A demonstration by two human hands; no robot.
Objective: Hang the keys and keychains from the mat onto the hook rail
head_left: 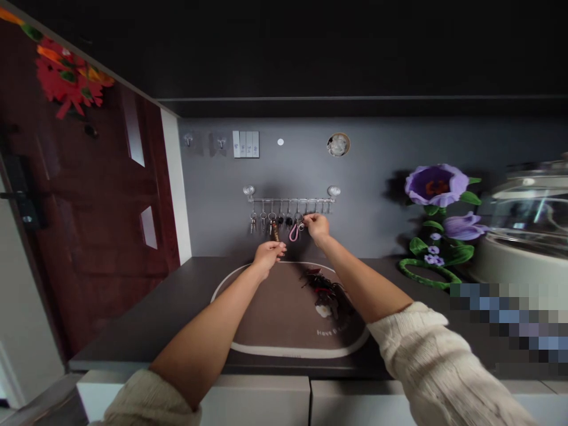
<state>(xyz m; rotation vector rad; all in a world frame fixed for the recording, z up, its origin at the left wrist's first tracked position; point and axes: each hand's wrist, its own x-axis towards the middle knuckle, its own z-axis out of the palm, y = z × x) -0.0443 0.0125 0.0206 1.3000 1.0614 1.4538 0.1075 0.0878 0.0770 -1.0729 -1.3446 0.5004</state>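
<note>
A clear hook rail [290,200] on the grey wall carries several keys [253,223] on rings. My right hand [317,228] is at the rail, thumb and fingers pinched on a key ring [301,226] beside a pink strap loop [293,232]. Lower and to the left, my left hand [267,258] is closed, its fingertips pressed together just below a brown lettered key tag [276,232]. What it pinches, if anything, is too small to make out. A dark pile of keys and cords [326,290] lies on the brown mat [270,307], below my right forearm.
Purple plush flowers [437,186] stand to the right, next to a large pale appliance with a clear dome [528,219]. A dark cabinet [284,53] overhangs the counter [177,319]. At left is a dark red door [89,236]. Small wall hooks [221,142] are above.
</note>
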